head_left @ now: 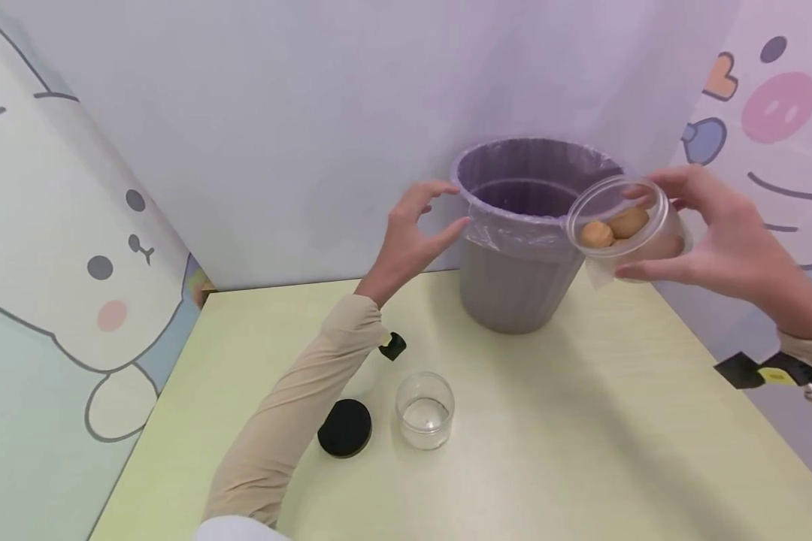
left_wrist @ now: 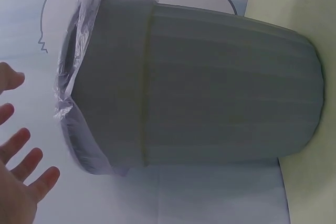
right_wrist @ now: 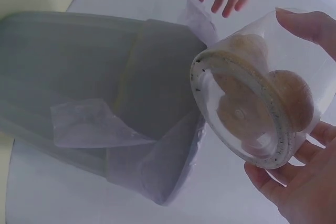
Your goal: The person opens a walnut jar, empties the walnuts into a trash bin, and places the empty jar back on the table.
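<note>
My right hand (head_left: 737, 233) grips a clear plastic jar (right_wrist: 294, 40) that is tilted with its mouth toward the bin. Inside lie several rounded brown lumps (head_left: 628, 223); their kind is unclear. Dark specks dot the jar's base in the right wrist view. The jar hangs by the right rim of a grey trash bin (head_left: 514, 285) lined with a thin translucent bag (left_wrist: 84, 40). At the bin's left side, my left hand (head_left: 409, 233) is raised with thumb and fingers spread, holding nothing. The left wrist view shows its fingertips apart from the bin.
On the pale yellow table (head_left: 548, 451) stand a second clear jar (head_left: 425, 413), with no lid on, and beside it a round black lid (head_left: 344, 428). Walls with cartoon animals rise close behind and on both sides of the table.
</note>
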`<state>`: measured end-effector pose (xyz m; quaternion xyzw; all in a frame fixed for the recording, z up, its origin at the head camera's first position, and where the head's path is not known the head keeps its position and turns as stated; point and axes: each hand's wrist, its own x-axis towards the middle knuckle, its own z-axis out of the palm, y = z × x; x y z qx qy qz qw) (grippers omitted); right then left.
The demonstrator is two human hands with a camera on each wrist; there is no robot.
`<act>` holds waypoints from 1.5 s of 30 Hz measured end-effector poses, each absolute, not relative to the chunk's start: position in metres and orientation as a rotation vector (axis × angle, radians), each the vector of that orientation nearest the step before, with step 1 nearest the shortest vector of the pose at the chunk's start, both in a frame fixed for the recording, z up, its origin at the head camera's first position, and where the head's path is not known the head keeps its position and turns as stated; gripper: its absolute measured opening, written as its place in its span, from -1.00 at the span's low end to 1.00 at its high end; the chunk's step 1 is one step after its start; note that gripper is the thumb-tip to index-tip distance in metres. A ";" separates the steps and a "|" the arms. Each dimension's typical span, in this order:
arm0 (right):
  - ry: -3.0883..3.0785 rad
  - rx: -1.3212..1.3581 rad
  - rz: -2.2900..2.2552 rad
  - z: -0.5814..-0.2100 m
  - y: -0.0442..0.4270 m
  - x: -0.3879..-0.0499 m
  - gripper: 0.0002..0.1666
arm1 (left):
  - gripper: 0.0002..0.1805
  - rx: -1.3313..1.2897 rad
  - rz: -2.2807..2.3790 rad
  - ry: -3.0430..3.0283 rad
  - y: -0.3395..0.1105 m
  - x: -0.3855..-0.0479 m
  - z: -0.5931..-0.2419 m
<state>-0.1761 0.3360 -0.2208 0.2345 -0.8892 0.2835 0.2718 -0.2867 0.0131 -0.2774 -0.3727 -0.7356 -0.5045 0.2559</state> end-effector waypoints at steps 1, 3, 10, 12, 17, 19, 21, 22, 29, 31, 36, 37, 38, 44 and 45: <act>-2.397 0.622 0.759 -0.219 0.337 -0.177 0.18 | -0.55 -1.022 -1.346 -1.993 0.015 -0.289 -0.277; -2.412 0.593 0.747 -0.214 0.338 -0.179 0.17 | -0.58 -1.056 -1.295 -1.969 0.019 -0.294 -0.275; -2.452 0.513 0.754 -0.202 0.349 -0.191 0.10 | -0.69 -1.169 -1.187 -1.933 0.038 -0.310 -0.275; -2.462 0.479 0.769 -0.200 0.354 -0.195 0.09 | -0.73 -1.199 -1.151 -1.933 0.043 -0.314 -0.277; -2.482 0.388 0.807 -0.197 0.365 -0.205 0.10 | -0.82 -1.230 -1.069 -1.936 0.049 -0.316 -0.280; -2.487 0.369 0.812 -0.197 0.369 -0.208 0.12 | -0.82 -1.230 -1.060 -1.931 0.050 -0.315 -0.281; -2.491 0.364 0.772 -0.197 0.372 -0.209 0.13 | -0.81 -1.233 -1.060 -1.916 0.051 -0.315 -0.280; -2.493 0.367 0.747 -0.197 0.373 -0.209 0.13 | -0.80 -1.235 -1.055 -1.909 0.052 -0.315 -0.280; -2.498 0.402 0.574 -0.196 0.377 -0.214 0.12 | -0.81 -1.250 -1.074 -1.863 0.055 -0.316 -0.281; -2.489 0.416 0.527 -0.195 0.377 -0.216 0.14 | -0.81 -1.253 -1.076 -1.862 0.057 -0.317 -0.281; -2.494 0.441 0.413 -0.191 0.378 -0.222 0.17 | -0.82 -1.236 -1.077 -1.889 0.058 -0.315 -0.280; -2.500 0.442 0.396 -0.191 0.377 -0.223 0.16 | -0.82 -1.230 -1.079 -1.897 0.058 -0.315 -0.280; -2.507 0.445 0.385 -0.190 0.377 -0.223 0.16 | -0.82 -1.225 -1.082 -1.902 0.058 -0.314 -0.281; -2.534 0.462 0.325 -0.188 0.375 -0.226 0.13 | -0.83 -1.227 -1.108 -1.901 0.058 -0.312 -0.279; -2.535 0.469 0.309 -0.188 0.375 -0.226 0.12 | -0.83 -1.230 -1.113 -1.897 0.058 -0.312 -0.278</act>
